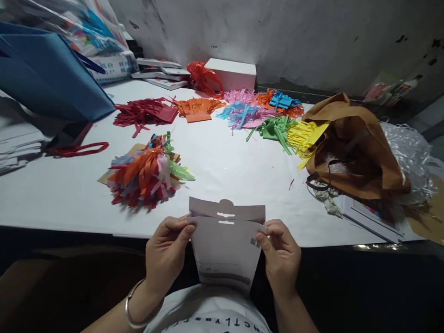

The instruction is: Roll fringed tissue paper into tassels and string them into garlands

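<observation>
Between my two hands is a grey-white paper bag [225,252] with slots cut near its top edges and a rounded tab on the far flap. My left hand [168,252] pinches its left top corner between thumb and fingers. At the right top corner, my right hand [281,254] grips the same bag with thumb in front. The bag's mouth gapes slightly, and its inside is hidden. Its lower end reaches my shirt, over the table's front edge. Beyond my left hand lies a mixed bundle of coloured paper strips [142,175] on tan card.
Fringed paper bundles line the back: dark red [145,113], orange [198,109], pink and blue [244,113], green [275,129], yellow [305,136]. A brown bag [374,152] lies at right beside clear shredded filler [409,157]. A blue bag [52,74] stands left; a white box [234,74] sits by the wall.
</observation>
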A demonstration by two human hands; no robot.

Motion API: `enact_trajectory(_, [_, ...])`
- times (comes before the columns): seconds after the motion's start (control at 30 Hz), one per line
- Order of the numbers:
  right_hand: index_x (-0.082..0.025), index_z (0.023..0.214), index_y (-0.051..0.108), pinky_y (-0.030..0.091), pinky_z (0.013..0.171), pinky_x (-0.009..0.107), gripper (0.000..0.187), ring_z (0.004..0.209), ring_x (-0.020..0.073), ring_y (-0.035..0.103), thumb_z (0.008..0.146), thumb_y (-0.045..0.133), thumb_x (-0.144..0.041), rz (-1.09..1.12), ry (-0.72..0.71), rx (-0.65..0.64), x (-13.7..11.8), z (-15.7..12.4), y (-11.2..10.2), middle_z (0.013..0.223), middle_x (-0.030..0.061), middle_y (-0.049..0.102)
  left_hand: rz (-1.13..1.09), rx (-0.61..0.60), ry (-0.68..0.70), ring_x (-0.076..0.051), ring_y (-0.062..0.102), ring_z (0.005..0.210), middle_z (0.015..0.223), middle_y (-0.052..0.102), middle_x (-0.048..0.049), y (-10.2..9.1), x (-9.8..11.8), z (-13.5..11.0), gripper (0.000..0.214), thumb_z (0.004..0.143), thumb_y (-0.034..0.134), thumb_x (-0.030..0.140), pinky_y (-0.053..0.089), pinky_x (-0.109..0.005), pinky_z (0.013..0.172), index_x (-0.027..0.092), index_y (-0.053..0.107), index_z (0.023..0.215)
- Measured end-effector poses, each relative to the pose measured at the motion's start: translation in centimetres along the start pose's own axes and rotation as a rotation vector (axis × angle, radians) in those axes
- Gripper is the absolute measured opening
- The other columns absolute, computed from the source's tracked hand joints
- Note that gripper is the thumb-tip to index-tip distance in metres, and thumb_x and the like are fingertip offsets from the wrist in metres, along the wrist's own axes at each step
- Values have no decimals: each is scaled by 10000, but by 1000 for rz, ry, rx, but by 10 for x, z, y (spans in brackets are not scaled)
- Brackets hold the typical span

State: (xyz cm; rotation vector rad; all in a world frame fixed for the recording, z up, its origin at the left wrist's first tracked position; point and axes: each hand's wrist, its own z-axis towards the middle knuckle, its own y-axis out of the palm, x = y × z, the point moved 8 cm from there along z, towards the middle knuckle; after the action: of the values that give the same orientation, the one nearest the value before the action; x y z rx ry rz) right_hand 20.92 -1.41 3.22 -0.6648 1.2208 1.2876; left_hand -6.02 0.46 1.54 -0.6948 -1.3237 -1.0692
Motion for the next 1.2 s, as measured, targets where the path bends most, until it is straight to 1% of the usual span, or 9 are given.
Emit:
enact_trajectory(0.17, [-223, 799, 647, 443, 655, 246, 118, 774, 131, 521, 835, 747, -171, 118, 66, 25, 6, 2, 3, 785, -10, 545, 20, -20, -13, -172, 697, 741, 785, 740, -34, 2, 3, -1, 339, 658, 891, 427, 571, -230, 655, 183, 664, 716])
enact_trajectory(0.33, [-205, 671, 541, 436, 614, 223, 290, 692, 105, 495, 758, 817, -223, 259, 195, 88, 15, 6, 2, 713, -42, 481, -9, -28, -33, -196, 716, 764, 807, 755, -48, 5, 4, -3, 346, 636, 901, 433, 593, -263, 688, 186, 669, 702])
enact_trajectory(0.43, [-203, 683, 572, 456, 619, 209, 278, 681, 93, 535, 721, 846, -230, 290, 249, 109, 19, 5, 0, 719, -44, 540, -22, -11, -40, -183, 722, 777, 798, 760, -33, 4, 2, -3, 318, 630, 910, 408, 592, -248, 721, 194, 687, 702])
enact_trajectory(0.5, [-223, 763, 634, 471, 630, 198, 245, 684, 88, 568, 691, 867, -206, 290, 291, 139, 23, 2, -5, 738, -46, 591, -51, -19, -50, -176, 726, 791, 803, 767, -25, 5, 0, -4, 289, 635, 913, 380, 592, -238, 742, 200, 695, 697])
enact_trajectory(0.6, [-234, 877, 705, 499, 633, 219, 312, 675, 106, 610, 636, 903, -218, 262, 385, 183, 30, -2, -12, 740, -30, 661, -104, -55, -72, -174, 733, 811, 837, 781, -22, 8, -2, -6, 252, 655, 905, 351, 598, -239, 761, 206, 704, 698])
enact_trajectory(0.83, [-208, 698, 651, 544, 691, 294, 243, 736, 158, 663, 654, 883, -265, 257, 370, 188, 27, 2, -17, 776, -9, 704, 8, -79, -42, -223, 741, 833, 790, 770, -63, 7, -1, -6, 260, 687, 877, 395, 619, -298, 763, 186, 725, 711])
enact_trajectory(0.93, [-203, 668, 616, 563, 712, 291, 289, 759, 163, 694, 623, 900, -237, 251, 382, 174, 30, 4, -27, 787, -13, 720, 49, -144, -44, -244, 749, 846, 869, 787, -110, 17, 6, -8, 284, 726, 842, 436, 625, -327, 774, 173, 736, 719])
enact_trajectory(1.03, [-203, 686, 634, 590, 719, 295, 328, 769, 179, 725, 555, 933, -223, 179, 384, 170, 37, 6, -48, 820, 4, 754, 32, -234, 0, -245, 755, 852, 920, 790, -127, 29, 19, -11, 219, 804, 784, 382, 623, -335, 781, 173, 738, 756])
enact_trajectory(1.2, [-205, 680, 619, 607, 561, 319, 369, 675, 229, 734, 513, 948, -210, -23, 377, 129, 52, 14, -85, 791, 40, 776, 107, -333, 145, -226, 747, 829, 864, 779, -127, 39, 40, -16, 117, 894, 667, 245, 607, -310, 764, 156, 714, 834])
